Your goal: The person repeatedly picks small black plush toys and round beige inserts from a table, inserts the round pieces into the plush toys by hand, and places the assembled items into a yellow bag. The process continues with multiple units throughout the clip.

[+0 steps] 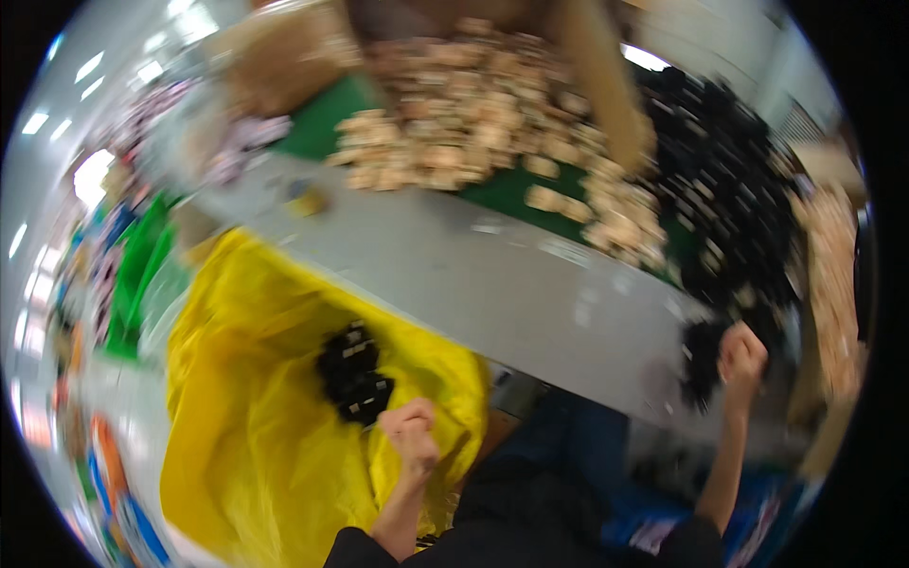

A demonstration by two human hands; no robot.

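My left hand (412, 437) is closed over the mouth of a yellow bag (222, 379). Right beyond its fingers is a cluster of small black pieces with pale marks (355, 374), against the bag's inside. Whether the fingers grip any of them, I cannot make out. At the right end of the grey table, my right hand (741, 353) is closed beside a dark, blurred black bunch (702, 360), which it appears to hold. Motion smears both hands and the black pieces, so their exact kind does not show.
A heap of small beige pieces (454, 123) covers a green mat (331, 118) at the back of the grey table (454, 275). Large black pile (710, 170) lies far right, beside a cardboard edge (606, 85). A small yellow-and-dark object (305, 199) sits near the table's left end.
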